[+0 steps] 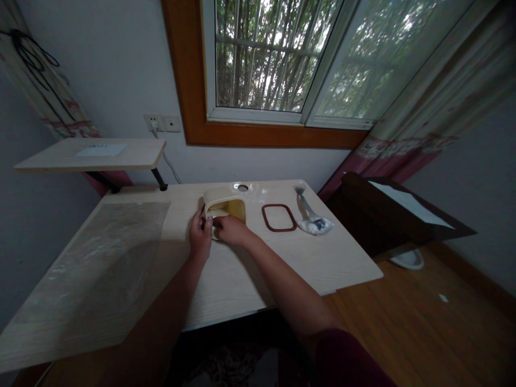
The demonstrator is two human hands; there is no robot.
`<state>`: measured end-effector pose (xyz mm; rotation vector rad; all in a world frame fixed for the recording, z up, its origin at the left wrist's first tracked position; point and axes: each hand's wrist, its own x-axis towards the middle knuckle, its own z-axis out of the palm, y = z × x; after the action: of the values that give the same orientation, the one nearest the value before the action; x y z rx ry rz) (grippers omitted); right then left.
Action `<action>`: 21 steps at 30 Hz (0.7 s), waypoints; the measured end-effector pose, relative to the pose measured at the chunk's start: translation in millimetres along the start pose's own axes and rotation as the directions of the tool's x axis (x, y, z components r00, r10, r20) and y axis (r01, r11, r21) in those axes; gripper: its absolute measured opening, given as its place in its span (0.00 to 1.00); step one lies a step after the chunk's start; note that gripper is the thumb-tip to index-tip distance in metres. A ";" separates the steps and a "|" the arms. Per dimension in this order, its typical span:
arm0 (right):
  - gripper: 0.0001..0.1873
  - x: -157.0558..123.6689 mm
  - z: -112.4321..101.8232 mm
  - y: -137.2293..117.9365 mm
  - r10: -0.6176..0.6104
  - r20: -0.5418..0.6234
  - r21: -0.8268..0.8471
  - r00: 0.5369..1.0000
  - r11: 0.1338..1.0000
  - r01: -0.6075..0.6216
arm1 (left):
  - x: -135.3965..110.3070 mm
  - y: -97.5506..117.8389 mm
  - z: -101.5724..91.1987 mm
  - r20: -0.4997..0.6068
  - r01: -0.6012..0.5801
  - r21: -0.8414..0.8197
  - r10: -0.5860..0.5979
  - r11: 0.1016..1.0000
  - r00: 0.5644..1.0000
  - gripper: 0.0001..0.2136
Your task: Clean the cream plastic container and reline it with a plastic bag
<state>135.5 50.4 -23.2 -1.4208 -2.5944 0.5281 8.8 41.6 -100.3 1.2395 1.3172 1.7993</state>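
Note:
A cream, rounded box-like casing (pixel 223 194) with a yellowish hollow inside rests on the light wooden desk, its opening towards me. My left hand (pixel 200 234) is closed on the casing's left side, the thumb near the front edge. At the opening's lower left corner, my right hand (pixel 229 230) has its fingers closed together; what they pinch, if anything, is hidden. To the right lies a reddish-brown rounded-square ring (pixel 280 230). Beside it is a clear plastic bag (pixel 316 226) of small parts, its neck twisted.
A clear plastic sheet (pixel 108 258) covers the desk's left part. Behind it stands a raised shelf (pixel 137 156) with a paper label. A round cable hole (pixel 242 188) is near the back edge. Dark brown furniture (pixel 403 215) stands to the right, below the window.

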 end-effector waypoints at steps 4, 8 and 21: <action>0.23 -19.0 -4.7 -2.0 -0.029 0.008 0.026 1.000 0.999 0.029 | -0.2 0.0 -0.7 -0.014 0.015 -0.003 -0.015 1.000 1.000 0.22; 0.23 -28.3 -5.7 -3.8 -0.063 0.000 0.006 0.998 0.998 0.063 | 0.0 -1.6 -1.9 -0.029 0.010 0.022 -0.009 1.000 1.000 0.22; 0.21 2.6 1.7 -17.3 0.100 0.050 -0.191 0.994 0.978 -0.089 | -1.5 -2.2 -1.4 0.011 -0.002 0.019 0.001 1.000 1.000 0.26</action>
<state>119.9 43.7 -18.5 -1.6160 -2.6962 0.3483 8.0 40.5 -103.0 1.2592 1.3303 1.7824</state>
